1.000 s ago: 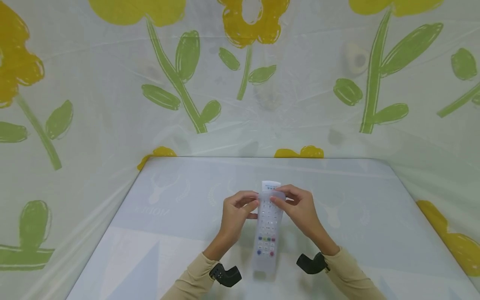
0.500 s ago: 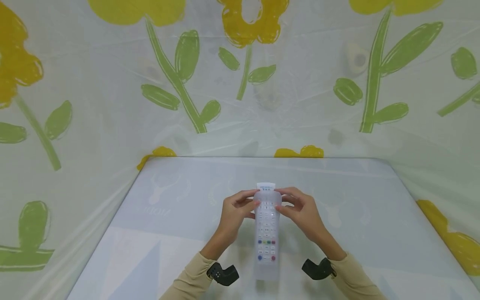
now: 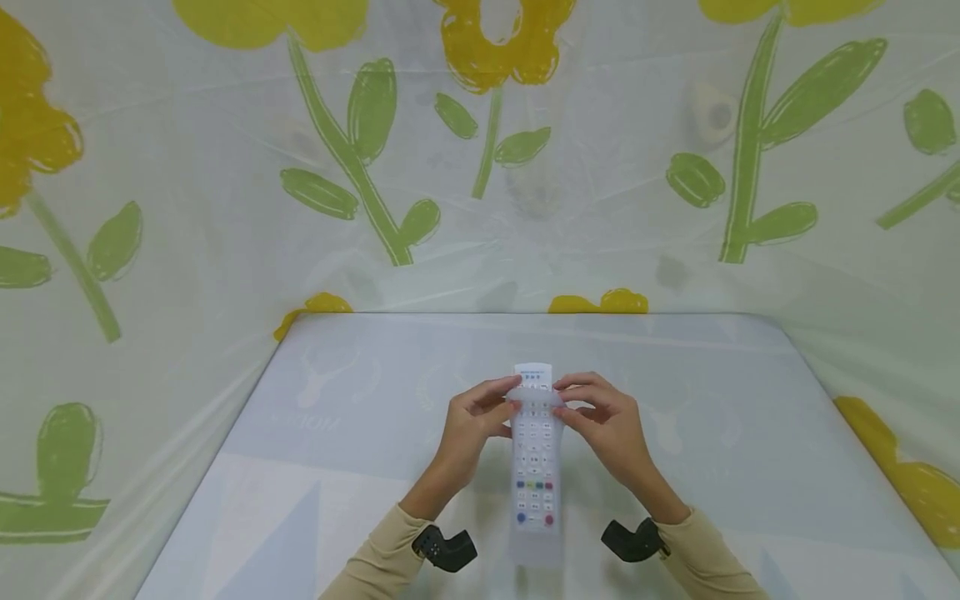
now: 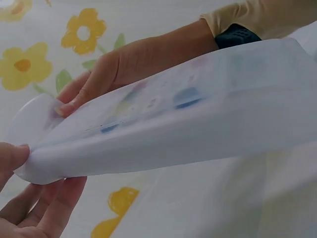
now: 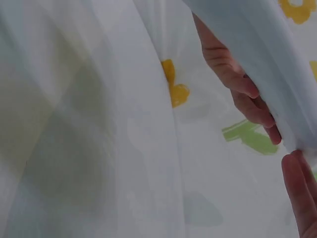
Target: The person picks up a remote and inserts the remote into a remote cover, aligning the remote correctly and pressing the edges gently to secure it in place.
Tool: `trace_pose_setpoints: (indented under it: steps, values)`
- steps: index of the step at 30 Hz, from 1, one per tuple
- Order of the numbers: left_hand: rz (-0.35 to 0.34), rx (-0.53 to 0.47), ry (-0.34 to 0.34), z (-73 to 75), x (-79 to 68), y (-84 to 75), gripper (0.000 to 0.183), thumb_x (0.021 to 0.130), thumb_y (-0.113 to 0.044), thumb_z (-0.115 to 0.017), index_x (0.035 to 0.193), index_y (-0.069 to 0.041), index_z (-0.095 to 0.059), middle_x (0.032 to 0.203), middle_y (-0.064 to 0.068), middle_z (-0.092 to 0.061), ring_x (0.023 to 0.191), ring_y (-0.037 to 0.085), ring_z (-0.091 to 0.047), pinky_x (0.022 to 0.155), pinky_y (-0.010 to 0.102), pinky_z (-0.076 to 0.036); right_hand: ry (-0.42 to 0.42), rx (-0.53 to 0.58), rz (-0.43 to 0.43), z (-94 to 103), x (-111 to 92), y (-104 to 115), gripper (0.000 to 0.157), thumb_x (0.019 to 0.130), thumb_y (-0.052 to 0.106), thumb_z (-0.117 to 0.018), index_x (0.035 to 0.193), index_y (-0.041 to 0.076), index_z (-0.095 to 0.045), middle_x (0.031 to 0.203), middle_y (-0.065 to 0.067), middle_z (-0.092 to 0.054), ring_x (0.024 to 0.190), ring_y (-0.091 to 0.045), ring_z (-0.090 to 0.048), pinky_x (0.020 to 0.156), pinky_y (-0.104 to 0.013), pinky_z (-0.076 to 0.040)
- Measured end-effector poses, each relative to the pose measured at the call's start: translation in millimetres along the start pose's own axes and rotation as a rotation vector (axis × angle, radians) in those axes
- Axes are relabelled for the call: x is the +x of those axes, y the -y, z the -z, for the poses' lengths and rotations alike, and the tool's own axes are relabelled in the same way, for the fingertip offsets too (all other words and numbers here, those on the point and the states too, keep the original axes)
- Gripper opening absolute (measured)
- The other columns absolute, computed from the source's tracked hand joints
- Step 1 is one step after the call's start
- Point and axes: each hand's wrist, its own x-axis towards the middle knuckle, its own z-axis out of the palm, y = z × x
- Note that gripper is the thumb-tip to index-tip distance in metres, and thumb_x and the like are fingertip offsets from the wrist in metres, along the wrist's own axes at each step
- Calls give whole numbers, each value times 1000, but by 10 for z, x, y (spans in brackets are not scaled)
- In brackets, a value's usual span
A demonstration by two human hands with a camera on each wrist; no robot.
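Observation:
A white remote control (image 3: 533, 373) with many small buttons sits inside a translucent sleeve-like cover (image 3: 536, 550), its top end bare above the cover's lip. My left hand (image 3: 467, 425) pinches the cover's left edge near that lip. On the opposite edge, my right hand (image 3: 611, 425) pinches it between thumb and fingers. Seen from the left wrist, the cover (image 4: 148, 153) is tilted, and its flared mouth lies between both hands. The right wrist view shows the underside of the cover (image 5: 267, 59), with left-hand fingers (image 5: 228, 69) along it; the buttons are hidden there.
A pale patterned table (image 3: 360, 417) lies beneath the hands. Behind and around it hangs a white curtain (image 3: 615, 150) printed with yellow flowers and green leaves. A black wrist camera (image 3: 446, 548) is on the left wrist, another camera (image 3: 632, 540) on the right.
The right hand has shifted from over the remote's upper part to the right edge. The remote has straightened, and the cover's lip now sits lower, baring more of its top.

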Motion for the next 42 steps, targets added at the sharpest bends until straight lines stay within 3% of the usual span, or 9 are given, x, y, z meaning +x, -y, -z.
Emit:
trace_pose_setpoints:
  steps: [4,9,17,25,28,32,36,42]
  values:
    - [12,-19,13,13,2,-2,32,83,-16,-60,114,-10,-58,110,8,-57,90,26,-57,66,40,-52,11,-43,65,4,0,20,15,75,-4,-64,90,-1,-65,112,-15,-57,101,-22,-53,71,-29,-52]
    - [22,-35,19,12,13,-12,29,83,-13,-60,112,-9,-60,109,9,-57,90,26,-57,63,42,-52,40,-8,128,18,17,5,17,74,-9,-63,90,-3,-64,106,-17,-58,98,-26,-54,73,-30,-51]
    - [35,-27,26,6,3,-27,27,82,-13,-61,109,-7,-62,107,9,-58,88,26,-58,63,42,-52,46,12,144,33,49,-213,19,74,-5,-64,92,4,-66,100,-9,-61,92,-19,-56,74,-29,-50]
    - [52,-17,12,2,9,-2,26,82,-14,-60,108,-8,-63,105,9,-58,86,26,-58,64,41,-52,38,-12,66,13,45,-207,15,77,0,-64,91,3,-64,103,-10,-54,92,-18,-52,72,-28,-51]
    - [41,0,-4,7,8,5,26,83,-15,-61,108,-9,-63,104,9,-58,84,26,-57,64,40,-53,84,31,13,26,44,-146,14,82,-1,-58,95,-1,-62,107,-15,-48,93,-19,-50,72,-29,-51]
    - [22,9,-17,11,-3,4,25,82,-15,-62,107,-10,-63,104,8,-59,83,26,-57,65,39,-53,147,175,-122,63,50,-119,20,91,6,-45,104,-2,-58,112,-16,-48,96,-24,-51,73,-35,-51]
    - [32,-1,-56,-10,-29,3,27,79,-18,-65,105,-9,-63,102,9,-59,83,25,-59,64,39,-53,132,234,-216,77,70,-194,24,92,17,-45,108,3,-57,112,-11,-51,97,-28,-52,72,-38,-51]
    - [13,-67,-121,-61,-90,-49,23,77,-9,-67,96,2,-61,96,13,-57,84,24,-60,62,40,-53,80,229,-226,60,93,-286,26,89,20,-52,111,6,-55,112,-10,-52,94,-27,-56,68,-39,-52]
